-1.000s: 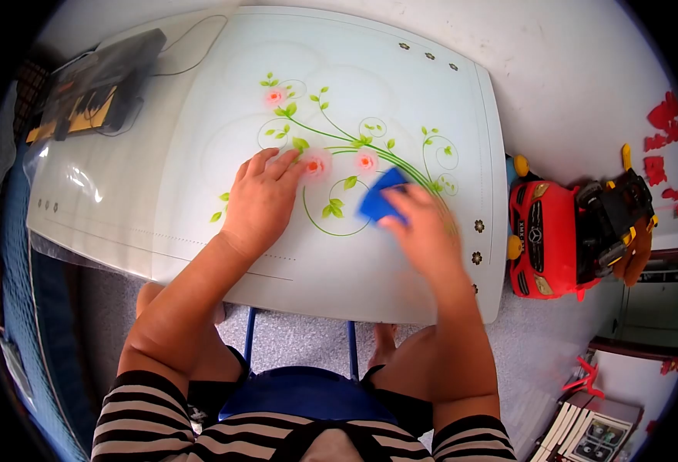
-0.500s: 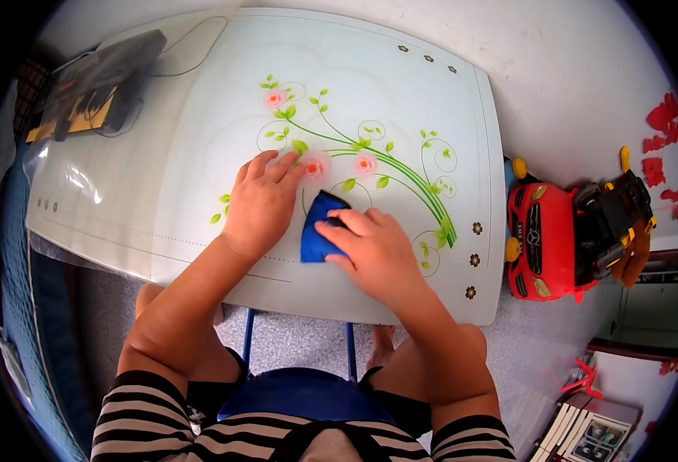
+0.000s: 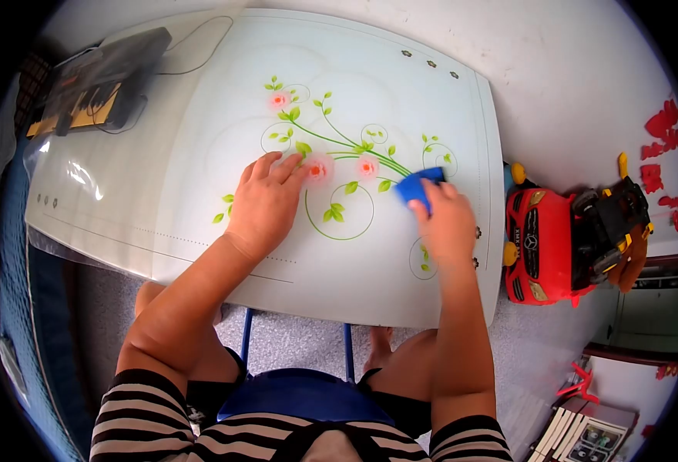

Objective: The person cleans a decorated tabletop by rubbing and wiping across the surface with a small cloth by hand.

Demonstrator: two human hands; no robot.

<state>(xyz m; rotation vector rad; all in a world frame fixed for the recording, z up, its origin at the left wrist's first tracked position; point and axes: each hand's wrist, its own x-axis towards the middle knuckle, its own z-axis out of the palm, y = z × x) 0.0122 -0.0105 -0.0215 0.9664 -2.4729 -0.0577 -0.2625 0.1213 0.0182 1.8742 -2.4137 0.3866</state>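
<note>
My right hand (image 3: 447,223) presses a folded blue cloth (image 3: 413,189) against the tabletop, right of the middle. The thumb and fingers close over the cloth's right side, and part of it lies hidden under them. The tabletop (image 3: 339,281) is pale and glossy, printed with green vines and pink flowers. Palm down, my left hand (image 3: 263,202) rests on the table beside a printed pink flower. Its fingers are stretched out and it holds nothing.
At the table's far left sits a dark device with a cable (image 3: 96,88), under clear plastic. A red toy car (image 3: 541,245) stands past the right edge, near the white wall. A blue stool (image 3: 300,394) is beneath me. Boxes (image 3: 585,435) stand at lower right.
My right hand has slid the blue cloth to the right and slightly away from me, across the printed vine. My left hand has stayed almost in place.
</note>
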